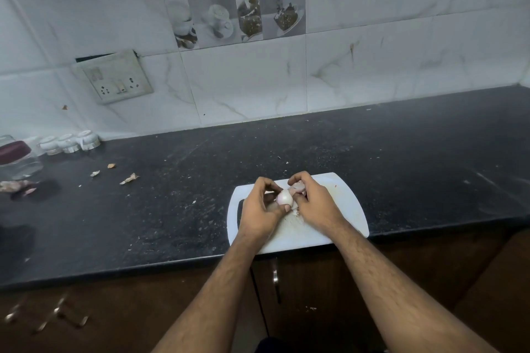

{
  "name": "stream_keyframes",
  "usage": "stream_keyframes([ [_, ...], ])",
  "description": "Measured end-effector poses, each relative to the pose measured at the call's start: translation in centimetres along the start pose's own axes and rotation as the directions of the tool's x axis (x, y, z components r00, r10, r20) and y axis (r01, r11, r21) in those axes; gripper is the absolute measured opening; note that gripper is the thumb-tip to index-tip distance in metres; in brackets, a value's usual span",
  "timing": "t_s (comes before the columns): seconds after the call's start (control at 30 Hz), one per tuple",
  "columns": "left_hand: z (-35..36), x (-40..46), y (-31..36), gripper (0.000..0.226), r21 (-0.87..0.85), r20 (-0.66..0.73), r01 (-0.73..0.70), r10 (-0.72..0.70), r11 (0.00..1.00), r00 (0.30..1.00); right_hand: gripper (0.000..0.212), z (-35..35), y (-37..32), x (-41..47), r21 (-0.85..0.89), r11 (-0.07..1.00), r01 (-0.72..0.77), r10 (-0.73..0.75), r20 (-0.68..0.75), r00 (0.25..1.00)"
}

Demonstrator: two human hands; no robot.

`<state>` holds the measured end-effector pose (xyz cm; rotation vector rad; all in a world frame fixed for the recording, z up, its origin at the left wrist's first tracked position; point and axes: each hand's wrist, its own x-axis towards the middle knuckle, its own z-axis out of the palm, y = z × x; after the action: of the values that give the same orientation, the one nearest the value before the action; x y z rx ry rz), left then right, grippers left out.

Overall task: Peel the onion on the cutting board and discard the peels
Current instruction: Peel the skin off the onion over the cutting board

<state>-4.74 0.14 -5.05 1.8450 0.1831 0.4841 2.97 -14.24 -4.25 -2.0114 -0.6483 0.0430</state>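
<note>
We see the white cutting board (338, 226) lying at the near edge of the dark surface (401, 157), its front edge almost flush with the drop-off at 6 o'clock. Bare room runs toward the tiled wall at 12 o'clock and out to 3 o'clock. At 9 o'clock lie loose peel scraps (129, 178), small white cups (70, 142) and a glass jar (15, 157). The onion (284, 198) sits just above the board, between our hands. Our left hand (262, 209) curls round it from 9 o'clock; our right hand (312, 203) pinches a peel flap (296, 188) at the onion's 1 o'clock. We cannot tell the onion's long axis.
</note>
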Motion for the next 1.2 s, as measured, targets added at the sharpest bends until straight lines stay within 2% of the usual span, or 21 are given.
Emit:
stream_keyframes([
  [0.1,0.0,0.0,-0.1,0.050,-0.054,-0.005,0.005,-0.005,0.999,1.000,0.011,0.0,-0.1,0.0,0.019,1.000,0.004,-0.003,-0.042,0.999],
  [0.2,0.1,0.1,-0.1,0.053,-0.065,-0.015,0.011,-0.012,0.998,1.000,0.009,0.0,-0.2,-0.2,0.064,0.998,0.003,-0.001,-0.033,0.999],
  [0.3,0.4,0.2,0.0,0.059,0.020,-0.069,0.038,-0.036,0.999,0.997,0.019,0.0,-0.4,-0.3,0.082,0.997,-0.006,0.007,-0.006,1.000],
  [0.37,0.7,0.2,0.1,0.051,0.129,-0.103,0.060,-0.047,0.990,0.994,0.029,0.0,-0.4,-0.3,0.079,0.997,-0.010,0.010,0.001,1.000],
  [0.43,0.8,0.2,0.1,0.038,0.139,-0.078,0.082,-0.072,0.987,0.994,0.036,0.0,-0.5,-0.4,0.075,0.997,-0.023,0.022,0.008,1.000],
  [0.5,0.6,0.1,0.2,0.030,0.073,-0.027,0.088,-0.087,0.993,0.996,0.035,-0.1,-0.5,-0.4,0.077,0.997,-0.030,0.029,0.013,1.000],
  [0.67,0.3,0.1,0.1,0.029,0.032,0.020,0.078,-0.079,0.996,0.997,0.029,0.0,-0.3,-0.3,0.092,0.994,-0.059,0.060,-0.011,0.998],
  [0.97,0.4,0.6,-0.4,0.031,0.216,0.043,0.041,-0.052,0.976,0.998,0.040,-0.1,0.1,-0.1,0.050,0.998,-0.041,0.046,-0.105,0.993],
  [1.03,0.4,0.7,-0.6,0.031,0.220,0.030,0.046,-0.054,0.974,0.998,0.036,0.0,0.1,0.0,0.043,0.999,-0.018,0.021,-0.071,0.997],
  [1.13,0.5,0.8,-0.7,0.025,0.211,-0.022,0.043,-0.039,0.976,0.999,0.019,0.4,0.1,0.1,0.064,0.998,-0.002,-0.001,0.041,0.999],
  [1.2,0.5,0.9,-0.8,0.023,0.176,-0.067,0.052,-0.041,0.983,0.997,0.028,0.6,0.1,0.2,0.039,0.999,-0.002,-0.001,0.084,0.996],
])
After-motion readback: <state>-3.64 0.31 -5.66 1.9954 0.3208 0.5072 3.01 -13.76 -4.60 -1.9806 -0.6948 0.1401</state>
